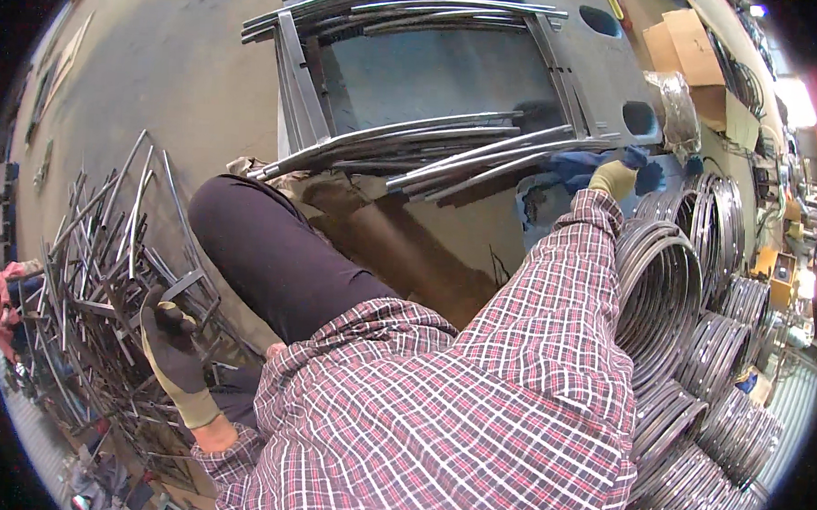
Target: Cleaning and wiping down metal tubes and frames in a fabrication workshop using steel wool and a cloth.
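Observation:
My left hand [174, 352], in a dark glove with a yellow cuff, hangs beside my leg over a heap of loose metal bars [107, 278]. Its fingers are loosely bent and apart, and I see nothing held in them. Stretched forward, my right hand [620, 176] wears a yellow and blue glove. It is at the blue bundled cloth [572, 169] by the right end of the bars on the stand. Its fingertips blend into the blue there, so their grip is hidden. Long metal bars [495, 163] lie across a metal frame [300, 77] ahead of me.
Stacked coils of metal hoops [657, 293] crowd my right side. A cardboard box [691, 49] and a wrapped silvery bundle [677, 112] stand at the far right. Low on the left edge hangs a red cloth [1, 301]. Concrete floor [180, 63] stretches ahead on the left.

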`<state>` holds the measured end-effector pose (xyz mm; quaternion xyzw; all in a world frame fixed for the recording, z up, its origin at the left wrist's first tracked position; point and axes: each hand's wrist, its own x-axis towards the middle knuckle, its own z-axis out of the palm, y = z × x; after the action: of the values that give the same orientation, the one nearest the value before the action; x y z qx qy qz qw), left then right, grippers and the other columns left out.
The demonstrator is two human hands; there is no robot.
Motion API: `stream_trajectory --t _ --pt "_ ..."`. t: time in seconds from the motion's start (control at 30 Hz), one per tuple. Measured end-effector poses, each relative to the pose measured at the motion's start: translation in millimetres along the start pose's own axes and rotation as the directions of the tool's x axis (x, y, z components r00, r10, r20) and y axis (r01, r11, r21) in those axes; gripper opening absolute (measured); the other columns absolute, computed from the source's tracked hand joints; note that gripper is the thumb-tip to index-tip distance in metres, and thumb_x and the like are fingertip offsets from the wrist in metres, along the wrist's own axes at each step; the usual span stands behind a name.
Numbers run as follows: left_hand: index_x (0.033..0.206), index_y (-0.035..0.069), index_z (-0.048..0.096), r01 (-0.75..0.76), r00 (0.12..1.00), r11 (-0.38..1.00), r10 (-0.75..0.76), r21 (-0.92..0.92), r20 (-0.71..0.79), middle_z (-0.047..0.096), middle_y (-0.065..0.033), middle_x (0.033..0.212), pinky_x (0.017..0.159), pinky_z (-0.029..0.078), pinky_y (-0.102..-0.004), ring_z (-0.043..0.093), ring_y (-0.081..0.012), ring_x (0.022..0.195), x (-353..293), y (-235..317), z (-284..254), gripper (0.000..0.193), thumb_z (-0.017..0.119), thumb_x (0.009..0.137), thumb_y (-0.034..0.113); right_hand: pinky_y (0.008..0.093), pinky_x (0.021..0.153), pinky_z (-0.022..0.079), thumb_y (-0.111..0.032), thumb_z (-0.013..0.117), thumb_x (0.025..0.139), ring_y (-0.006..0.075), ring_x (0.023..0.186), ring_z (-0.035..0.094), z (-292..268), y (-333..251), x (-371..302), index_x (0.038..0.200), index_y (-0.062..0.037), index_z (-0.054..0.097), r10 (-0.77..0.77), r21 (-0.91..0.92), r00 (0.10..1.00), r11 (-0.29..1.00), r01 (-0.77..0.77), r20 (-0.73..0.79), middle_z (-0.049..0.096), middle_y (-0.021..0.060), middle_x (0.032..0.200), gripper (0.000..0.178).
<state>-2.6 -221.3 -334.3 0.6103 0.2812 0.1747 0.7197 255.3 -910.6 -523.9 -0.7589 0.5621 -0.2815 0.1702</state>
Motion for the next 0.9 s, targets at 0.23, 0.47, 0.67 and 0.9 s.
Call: stream_trajectory --t 0.23,0.47,0.67,0.9 --pt "0.130 0.001 0.052 0.000 0.998 0.995 -0.006 0.096 0.064 0.052 0.0013 0.092 0.066 0.042 -0.0209 0.049 -0.0076 0.078 -7 -14 7 0.035 0.046 0.099 0.017 0.0429 0.084 0.051 -0.006 0.058 0.078 0.0375 0.093 0.064 -25 2 -165 0.105 -0.0022 0.066 -0.891 0.346 0.283 0.406 0.846 0.355 0.066 0.0226 0.100 0.029" --pt "0.126 0.003 0.055 -0.033 0.999 0.995 0.031 0.098 0.024 0.056 0.0000 0.090 0.064 0.044 -0.0216 0.052 -0.0076 0.075 -18 -17 0 0.036 0.045 0.102 0.028 0.0399 0.080 0.053 -0.003 0.056 0.079 0.0308 0.090 0.065 4 20 -254 0.129 -0.0125 0.056 -0.881 0.471 -0.071 0.180 0.863 0.467 0.060 0.0134 0.122 0.051" --pt "0.128 0.002 0.054 0.082 0.996 0.984 -0.085 -0.159 -0.007 0.058 -0.0009 0.092 0.066 0.044 -0.0231 0.052 -0.0087 0.075 -29 -38 -29 0.036 0.046 0.101 0.026 0.0400 0.076 0.053 -0.006 0.056 0.080 0.0305 0.087 0.066 39 26 -241 0.119 -0.0111 0.061 -0.843 0.414 -0.184 0.050 0.909 0.506 0.063 0.0143 0.114 0.040" --pt "0.128 0.003 0.054 0.008 0.997 1.000 -0.008 0.006 -0.074 0.056 -0.0001 0.090 0.064 0.045 -0.0232 0.053 -0.0094 0.075 -36 -26 -23 0.036 0.046 0.101 0.026 0.0406 0.079 0.053 -0.008 0.055 0.081 0.0320 0.091 0.065 15 4 -228 0.106 -0.0079 0.067 -0.854 0.378 -0.150 0.059 0.924 0.499 0.065 0.0157 0.108 0.028"
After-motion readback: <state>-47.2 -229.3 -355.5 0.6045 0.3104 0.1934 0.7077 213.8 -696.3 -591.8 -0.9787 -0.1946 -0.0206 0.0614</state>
